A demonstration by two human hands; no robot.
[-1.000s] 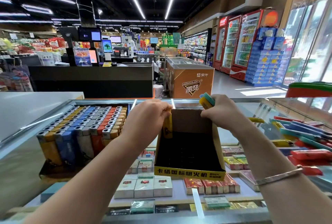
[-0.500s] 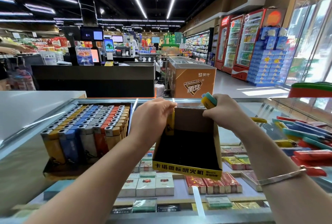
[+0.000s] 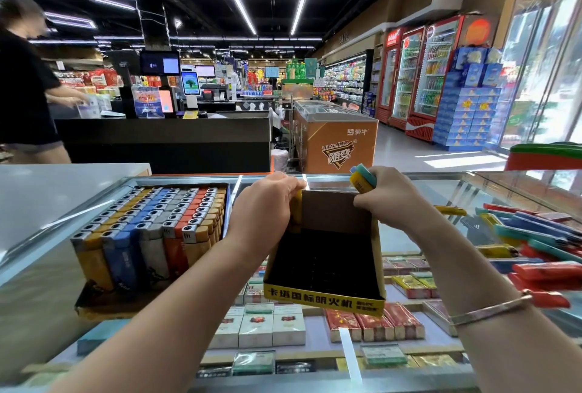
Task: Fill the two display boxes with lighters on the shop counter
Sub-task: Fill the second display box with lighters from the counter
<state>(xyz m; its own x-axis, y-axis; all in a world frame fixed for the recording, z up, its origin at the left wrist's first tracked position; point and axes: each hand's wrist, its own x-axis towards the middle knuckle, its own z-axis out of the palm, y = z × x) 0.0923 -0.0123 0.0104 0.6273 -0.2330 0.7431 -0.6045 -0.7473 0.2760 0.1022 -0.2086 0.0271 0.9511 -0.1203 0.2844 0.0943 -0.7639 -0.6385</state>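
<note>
A black and yellow display box (image 3: pixel 324 266) stands on the glass counter, its near edge tilted up a little. My left hand (image 3: pixel 264 203) holds a yellow lighter (image 3: pixel 296 211) upright in the box's far left corner. My right hand (image 3: pixel 382 196) grips two or three lighters (image 3: pixel 362 178), yellow and teal, at the far right corner. A second display box (image 3: pixel 104 301) at the left is packed with several rows of upright lighters (image 3: pixel 157 222). Loose lighters (image 3: pixel 535 251) lie in a pile at the right.
Cigarette packs (image 3: pixel 283 323) show through the glass counter (image 3: pixel 409 235). A grey countertop (image 3: pixel 47 191) lies at the left. Behind it are a black checkout desk (image 3: pixel 163 144), a person in black (image 3: pixel 22 87), an orange freezer (image 3: pixel 337 137) and drink fridges.
The box's near edge has lifted slightly and shifted. Both hands stay at its far corners with their lighters. A person has come into view at the far left.
</note>
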